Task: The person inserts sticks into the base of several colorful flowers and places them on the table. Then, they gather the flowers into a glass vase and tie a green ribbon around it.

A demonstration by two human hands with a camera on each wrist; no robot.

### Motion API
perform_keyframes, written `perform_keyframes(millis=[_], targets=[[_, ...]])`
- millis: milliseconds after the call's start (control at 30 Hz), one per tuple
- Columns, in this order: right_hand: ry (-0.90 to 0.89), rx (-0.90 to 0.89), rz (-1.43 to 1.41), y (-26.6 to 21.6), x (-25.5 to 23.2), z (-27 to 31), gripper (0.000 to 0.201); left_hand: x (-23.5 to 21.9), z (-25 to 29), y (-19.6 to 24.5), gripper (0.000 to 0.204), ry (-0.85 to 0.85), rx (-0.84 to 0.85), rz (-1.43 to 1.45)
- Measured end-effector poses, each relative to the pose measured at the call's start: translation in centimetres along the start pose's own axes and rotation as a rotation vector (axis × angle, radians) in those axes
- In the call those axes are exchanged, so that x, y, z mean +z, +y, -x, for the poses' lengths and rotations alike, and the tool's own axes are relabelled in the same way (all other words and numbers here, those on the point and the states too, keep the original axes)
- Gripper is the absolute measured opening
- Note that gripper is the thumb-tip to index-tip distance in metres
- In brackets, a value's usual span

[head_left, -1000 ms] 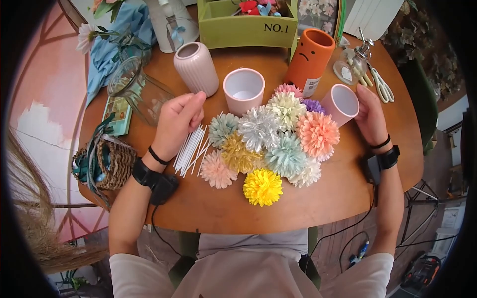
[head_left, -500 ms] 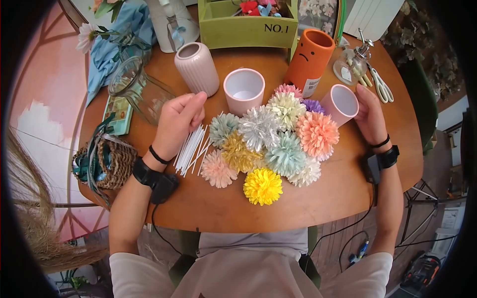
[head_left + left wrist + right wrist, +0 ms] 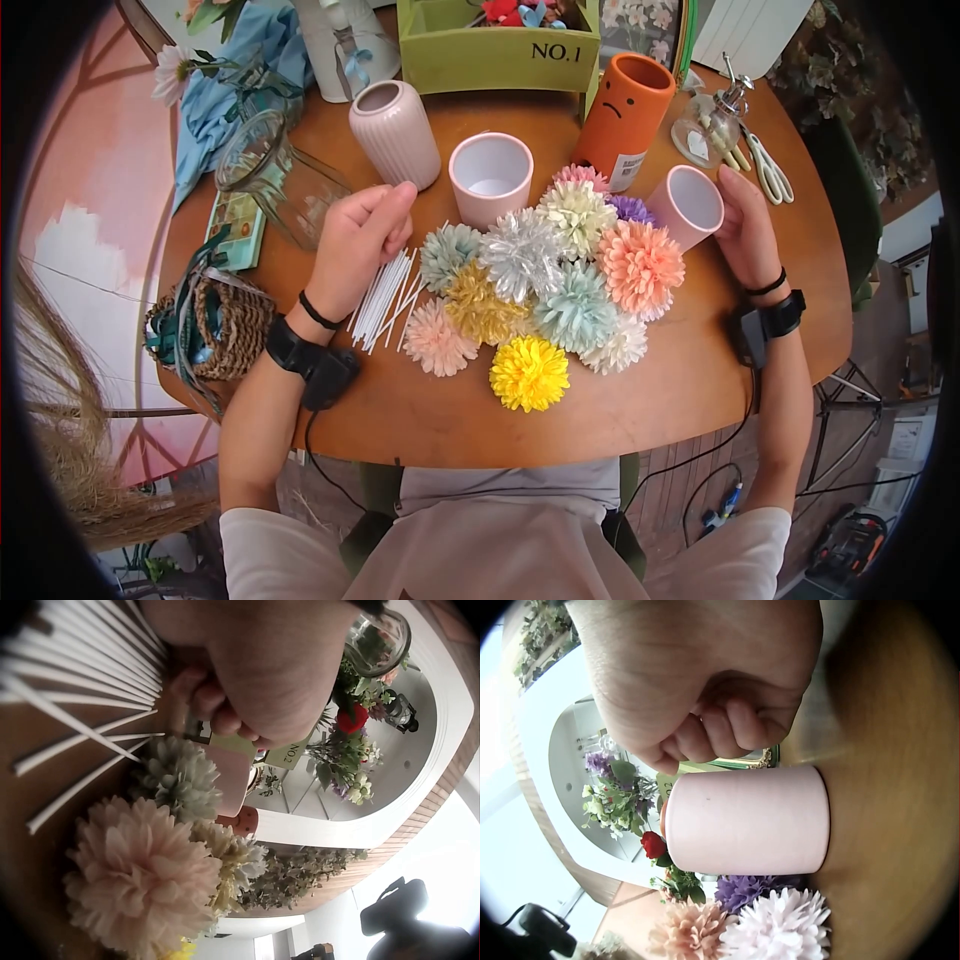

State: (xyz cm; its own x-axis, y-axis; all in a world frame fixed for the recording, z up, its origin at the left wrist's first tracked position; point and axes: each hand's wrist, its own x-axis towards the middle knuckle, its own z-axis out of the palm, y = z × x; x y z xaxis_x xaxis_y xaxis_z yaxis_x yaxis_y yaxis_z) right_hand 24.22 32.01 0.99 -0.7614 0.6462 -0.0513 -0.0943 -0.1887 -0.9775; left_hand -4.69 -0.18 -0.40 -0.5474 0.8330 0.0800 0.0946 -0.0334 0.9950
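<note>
My left hand (image 3: pixel 360 240), curled into a fist with the thumb on top, rests at the left beside a bundle of white sticks (image 3: pixel 384 302). In the right wrist view the fingers of my right hand (image 3: pixel 705 690) are folded into the palm with nothing seen in them. Right beside that hand stands a small pink cup (image 3: pixel 688 208). Between the hands lies a heap of artificial flower heads, among them a silver one (image 3: pixel 521 255), a coral one (image 3: pixel 642 272) and a yellow one (image 3: pixel 529 373). A light pink flower head (image 3: pixel 142 877) lies near the left hand.
Behind the flowers stand a ribbed pink vase (image 3: pixel 396 140), a wider pink cup (image 3: pixel 490 205) and an orange vase (image 3: pixel 628 115). A glass jar (image 3: pixel 295 195) leans at the left near a woven basket (image 3: pixel 235 330). White-handled scissors (image 3: pixel 768 170) lie at the right.
</note>
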Motion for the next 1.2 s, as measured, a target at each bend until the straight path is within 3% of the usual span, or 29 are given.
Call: perform_keyframes(millis=[1200], targets=[[-0.005,-0.002,-0.013,0.27,-0.15,-0.07,0.029,0.02,0.07,-0.04,0.044,0.002,0.001,-0.009]])
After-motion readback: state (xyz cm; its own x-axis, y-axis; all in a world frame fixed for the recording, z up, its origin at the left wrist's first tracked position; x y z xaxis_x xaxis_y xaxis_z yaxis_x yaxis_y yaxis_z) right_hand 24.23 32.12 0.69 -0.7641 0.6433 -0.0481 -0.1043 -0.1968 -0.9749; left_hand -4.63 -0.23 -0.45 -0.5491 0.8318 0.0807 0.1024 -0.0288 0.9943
